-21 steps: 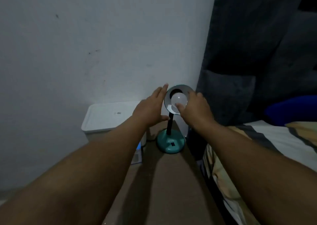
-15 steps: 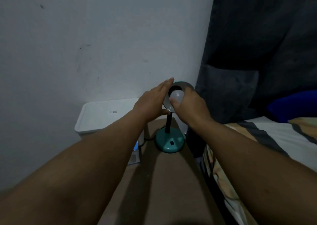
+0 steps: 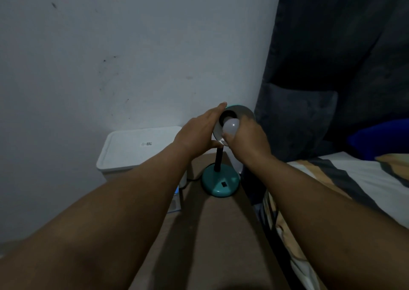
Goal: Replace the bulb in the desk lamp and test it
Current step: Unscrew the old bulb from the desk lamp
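Note:
A teal desk lamp stands on a brown surface by the wall; its round base [image 3: 220, 183] carries a black switch and a black stem. The silver-lined shade [image 3: 244, 110] faces me, with the dark socket in its middle. My left hand [image 3: 199, 132] clasps the shade's left rim, fingers flat along it and thumb under it. My right hand [image 3: 247, 139] grips a white bulb [image 3: 230, 126], which sits at the mouth of the shade just below and in front of the socket. The bulb is unlit, and its base is hidden behind it.
A white lidded box [image 3: 137, 149] stands against the wall left of the lamp. A bed with a striped cover [image 3: 345, 183] runs along the right, backed by a dark cushion [image 3: 296, 121] and a blue pillow [image 3: 380, 139]. The brown surface [image 3: 212, 245] stretches toward me.
The bulb has come a little out and down from the socket in my right hand. My left hand has closed in on the shade's rim.

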